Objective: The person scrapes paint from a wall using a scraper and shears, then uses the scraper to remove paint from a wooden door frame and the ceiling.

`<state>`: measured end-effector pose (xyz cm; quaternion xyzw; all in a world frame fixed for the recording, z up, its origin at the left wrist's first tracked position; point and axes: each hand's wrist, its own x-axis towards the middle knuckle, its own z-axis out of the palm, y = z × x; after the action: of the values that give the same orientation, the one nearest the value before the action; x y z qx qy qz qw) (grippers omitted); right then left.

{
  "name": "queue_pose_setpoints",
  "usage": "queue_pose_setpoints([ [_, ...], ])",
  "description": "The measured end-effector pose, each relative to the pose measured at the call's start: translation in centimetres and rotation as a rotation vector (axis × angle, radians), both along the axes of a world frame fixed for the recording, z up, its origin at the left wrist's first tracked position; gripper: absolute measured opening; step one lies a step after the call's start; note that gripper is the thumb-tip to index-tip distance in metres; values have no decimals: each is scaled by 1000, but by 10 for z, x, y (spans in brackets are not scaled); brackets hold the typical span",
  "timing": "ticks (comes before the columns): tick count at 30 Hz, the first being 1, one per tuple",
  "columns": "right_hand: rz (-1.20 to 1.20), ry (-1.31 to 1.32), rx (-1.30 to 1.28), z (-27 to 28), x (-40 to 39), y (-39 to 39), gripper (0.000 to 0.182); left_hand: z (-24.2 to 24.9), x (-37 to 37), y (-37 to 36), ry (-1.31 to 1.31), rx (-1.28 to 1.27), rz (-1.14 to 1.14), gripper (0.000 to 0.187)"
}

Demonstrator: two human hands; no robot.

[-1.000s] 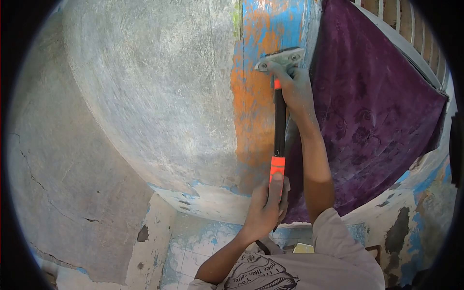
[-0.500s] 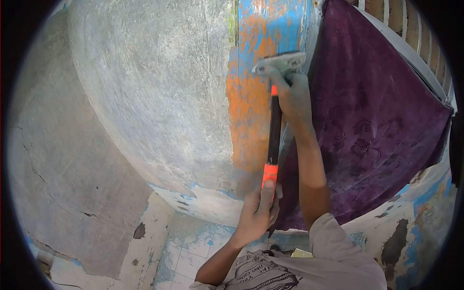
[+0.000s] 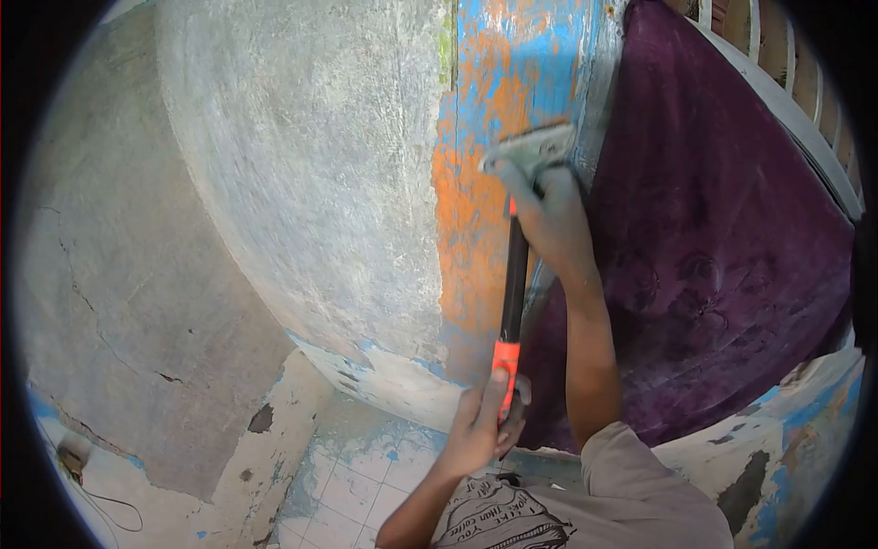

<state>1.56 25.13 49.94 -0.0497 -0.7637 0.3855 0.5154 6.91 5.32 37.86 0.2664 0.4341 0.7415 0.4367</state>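
The scraper [image 3: 517, 247] stands near upright against the peeling orange-and-blue strip of wall [image 3: 476, 183], its metal blade head at 12 o'clock, its orange-tipped handle running down to 6 o'clock. The right hand [image 3: 549, 215] has its grip clamped just under the blade head; the left hand [image 3: 485, 421] clamps the handle's bottom end. A purple cloth [image 3: 713, 238] hangs at 3 o'clock.

Orange and black handle on the scraper [image 3: 512, 302], pale grey metal at its head. Door frame [image 3: 485, 137] patchy orange over bright blue. Wall [image 3: 302, 174] mottled grey-white. Deep purple curtain [image 3: 713, 229], faint floral pattern. Beige shirt [image 3: 585, 503] with black print.
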Motion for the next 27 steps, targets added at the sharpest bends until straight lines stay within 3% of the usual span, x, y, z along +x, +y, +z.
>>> queue_pose_setpoints([
  [3,-36,-7,87,-8,0,0,42,0,7,-1,22,13,-9,53],
  [6,-29,-176,-45,16,7,-3,42,20,8,1,50,11,14,52],
  [12,-39,-2,19,8,-3,-1,46,16,3,-3,59,18,24,52],
  [17,-40,-247,-72,17,12,-4,44,35,18,-14,-50,14,-52,52],
  [20,-35,-224,-81,13,5,4,43,51,16,-30,-62,13,-87,51],
  [23,-16,-166,-71,0,8,-1,42,17,2,-18,88,-32,-40,47],
  [27,-70,-124,6,-23,12,-2,34,-16,7,-2,79,50,-9,47],
])
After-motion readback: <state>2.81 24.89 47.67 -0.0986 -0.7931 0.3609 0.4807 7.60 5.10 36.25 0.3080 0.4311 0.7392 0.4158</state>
